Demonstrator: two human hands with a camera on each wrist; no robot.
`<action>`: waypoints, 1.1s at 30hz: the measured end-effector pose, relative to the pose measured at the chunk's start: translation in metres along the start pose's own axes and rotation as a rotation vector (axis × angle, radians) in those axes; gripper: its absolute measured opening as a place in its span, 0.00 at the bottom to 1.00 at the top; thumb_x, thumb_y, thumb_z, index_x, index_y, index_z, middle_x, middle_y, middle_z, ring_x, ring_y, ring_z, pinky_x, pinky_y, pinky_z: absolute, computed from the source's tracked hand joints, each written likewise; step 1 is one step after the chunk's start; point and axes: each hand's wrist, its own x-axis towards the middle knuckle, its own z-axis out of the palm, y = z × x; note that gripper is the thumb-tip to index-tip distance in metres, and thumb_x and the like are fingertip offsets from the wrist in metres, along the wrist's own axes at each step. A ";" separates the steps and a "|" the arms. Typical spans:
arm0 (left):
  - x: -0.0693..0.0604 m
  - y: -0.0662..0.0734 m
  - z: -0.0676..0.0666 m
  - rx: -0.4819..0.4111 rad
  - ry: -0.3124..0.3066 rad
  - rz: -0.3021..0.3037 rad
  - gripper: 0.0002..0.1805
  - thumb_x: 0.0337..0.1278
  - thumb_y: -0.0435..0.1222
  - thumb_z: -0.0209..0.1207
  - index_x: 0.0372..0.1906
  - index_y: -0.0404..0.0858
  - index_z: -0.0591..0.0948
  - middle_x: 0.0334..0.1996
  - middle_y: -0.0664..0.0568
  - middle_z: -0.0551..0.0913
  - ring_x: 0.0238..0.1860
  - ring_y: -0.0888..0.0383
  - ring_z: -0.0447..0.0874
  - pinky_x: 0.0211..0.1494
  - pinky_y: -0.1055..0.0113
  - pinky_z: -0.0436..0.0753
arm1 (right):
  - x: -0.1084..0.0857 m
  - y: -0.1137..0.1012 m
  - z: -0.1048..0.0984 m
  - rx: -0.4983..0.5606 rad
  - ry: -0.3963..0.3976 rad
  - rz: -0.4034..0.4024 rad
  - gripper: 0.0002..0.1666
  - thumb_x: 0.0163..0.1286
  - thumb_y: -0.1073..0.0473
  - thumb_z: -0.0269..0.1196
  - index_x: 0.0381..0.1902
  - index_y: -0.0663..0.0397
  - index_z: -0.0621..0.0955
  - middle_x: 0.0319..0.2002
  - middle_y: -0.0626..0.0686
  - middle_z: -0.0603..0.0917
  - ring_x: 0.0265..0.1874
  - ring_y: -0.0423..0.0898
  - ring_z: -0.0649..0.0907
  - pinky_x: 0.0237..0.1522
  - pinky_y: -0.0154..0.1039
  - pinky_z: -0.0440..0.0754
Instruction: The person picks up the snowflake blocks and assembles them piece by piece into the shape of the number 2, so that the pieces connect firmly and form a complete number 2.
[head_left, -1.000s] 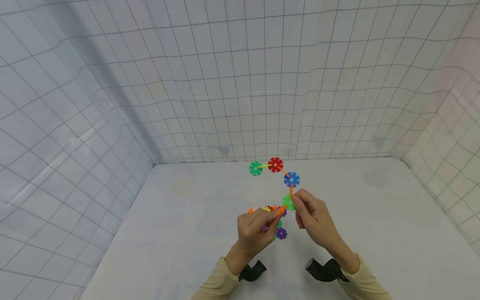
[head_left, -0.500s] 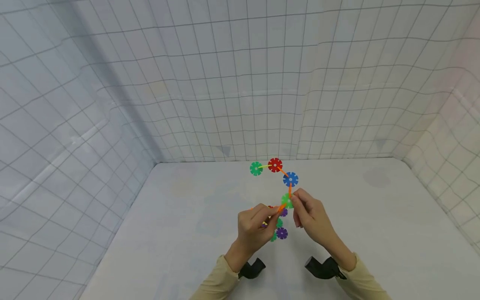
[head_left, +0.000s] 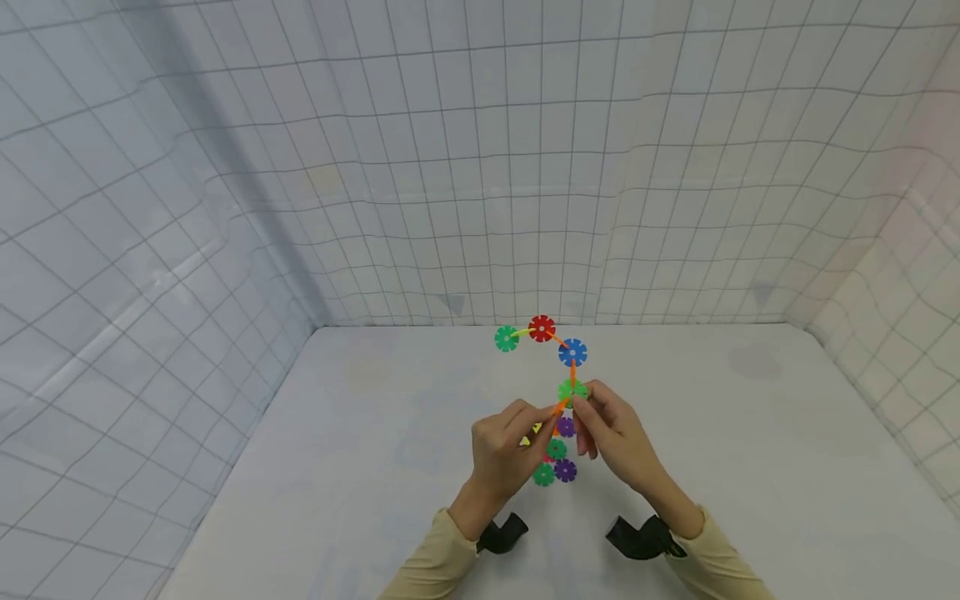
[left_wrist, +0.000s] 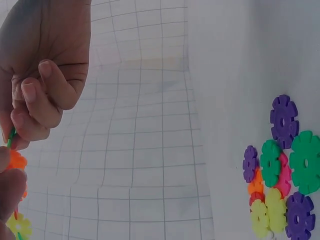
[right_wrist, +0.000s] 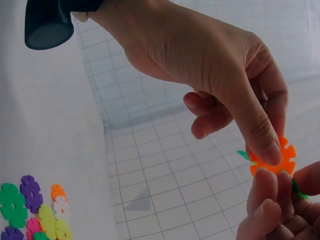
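Note:
Both hands hold a curved chain of notched plastic interlocking discs in the air. My left hand [head_left: 504, 446] pinches an orange notched disc [head_left: 559, 407], seen edge-on, at the near end. Close beside it, my right hand [head_left: 618, 433] pinches the light green notched disc [head_left: 572, 390], its thumb over the lower edge. Beyond run an edge-on orange disc, a blue disc [head_left: 573, 352], a red disc [head_left: 542, 328] and a green disc [head_left: 507, 338]. In the right wrist view, the right thumb lies before an orange disc [right_wrist: 287, 161]. Fingers hide part of the joint.
Loose notched discs lie on the white table [head_left: 360, 467] below the hands, among them a purple disc [head_left: 566, 471] and a green disc [left_wrist: 306, 162]; the left hand covers some in the head view. Gridded white walls [head_left: 540, 167] enclose the table at back and sides.
The chain has shifted slightly left. My right hand has moved in the same way, its thumb now lower on the light green disc. Both hands keep their pinch.

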 end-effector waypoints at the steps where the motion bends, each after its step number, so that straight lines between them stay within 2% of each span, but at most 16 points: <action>1: 0.000 -0.001 0.000 0.002 -0.011 -0.013 0.07 0.56 0.36 0.65 0.33 0.35 0.85 0.20 0.53 0.80 0.15 0.66 0.77 0.25 0.84 0.72 | 0.000 0.001 0.000 -0.001 0.013 0.013 0.08 0.76 0.61 0.50 0.37 0.60 0.72 0.18 0.53 0.73 0.12 0.49 0.73 0.12 0.40 0.74; 8: -0.003 -0.008 0.000 0.017 -0.091 -0.086 0.09 0.49 0.37 0.70 0.32 0.36 0.85 0.23 0.54 0.83 0.19 0.66 0.79 0.26 0.83 0.74 | 0.003 0.009 0.000 0.024 0.050 0.067 0.10 0.75 0.60 0.51 0.37 0.64 0.73 0.19 0.57 0.73 0.14 0.48 0.74 0.13 0.39 0.74; 13: -0.007 -0.016 -0.001 -0.009 -0.199 -0.189 0.08 0.44 0.35 0.72 0.32 0.38 0.86 0.25 0.55 0.84 0.22 0.66 0.80 0.28 0.81 0.75 | 0.006 0.018 -0.002 0.057 0.060 0.090 0.09 0.76 0.61 0.50 0.37 0.63 0.73 0.19 0.59 0.73 0.13 0.49 0.74 0.14 0.39 0.73; 17: -0.015 -0.024 -0.002 0.023 -0.329 -0.306 0.05 0.48 0.35 0.71 0.30 0.41 0.86 0.25 0.58 0.84 0.24 0.67 0.79 0.28 0.79 0.75 | 0.008 0.023 -0.006 0.114 0.082 0.097 0.11 0.76 0.61 0.49 0.36 0.65 0.71 0.20 0.60 0.72 0.13 0.47 0.74 0.13 0.36 0.72; 24: -0.032 -0.034 -0.005 0.098 -0.643 -0.564 0.05 0.56 0.40 0.65 0.29 0.44 0.86 0.22 0.62 0.80 0.22 0.68 0.73 0.24 0.74 0.72 | 0.007 0.022 -0.012 0.215 0.077 0.135 0.19 0.77 0.56 0.48 0.35 0.71 0.68 0.22 0.57 0.72 0.14 0.46 0.75 0.15 0.33 0.73; 29: -0.044 -0.039 -0.006 0.088 -0.793 -0.661 0.10 0.48 0.45 0.70 0.27 0.44 0.84 0.21 0.63 0.77 0.22 0.66 0.72 0.25 0.71 0.71 | 0.005 0.019 -0.016 0.280 0.057 0.154 0.21 0.77 0.53 0.47 0.36 0.70 0.66 0.23 0.53 0.72 0.15 0.43 0.75 0.16 0.32 0.72; 33: -0.051 -0.043 -0.004 0.074 -0.851 -0.704 0.18 0.37 0.49 0.74 0.28 0.44 0.80 0.21 0.62 0.73 0.22 0.65 0.69 0.26 0.70 0.70 | 0.004 0.015 -0.019 0.335 0.045 0.148 0.20 0.78 0.52 0.46 0.34 0.66 0.66 0.22 0.50 0.72 0.16 0.42 0.75 0.17 0.31 0.71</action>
